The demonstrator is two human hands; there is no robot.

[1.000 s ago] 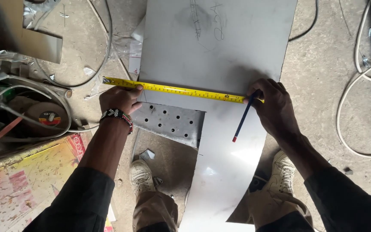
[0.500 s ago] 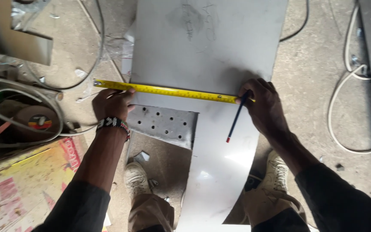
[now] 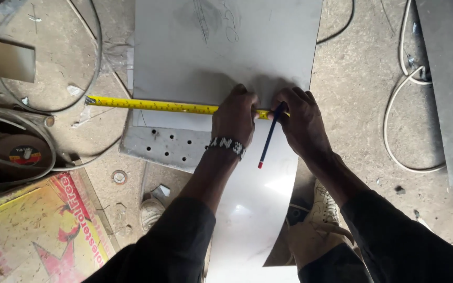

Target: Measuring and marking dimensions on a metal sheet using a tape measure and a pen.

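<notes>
A blue pencil is gripped in the right hand, tip at the yellow tape measure, which is pressed by the left hand onto the grey metal sheet lying over a perforated plate

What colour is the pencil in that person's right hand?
The pencil is dark blue with a red end, seen best in the head view.

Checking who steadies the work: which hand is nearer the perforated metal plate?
Left. The left hand presses the yellow tape measure just above the perforated plate, its wrist beside the plate's right end. The right hand, holding the pencil, is farther right.
</notes>
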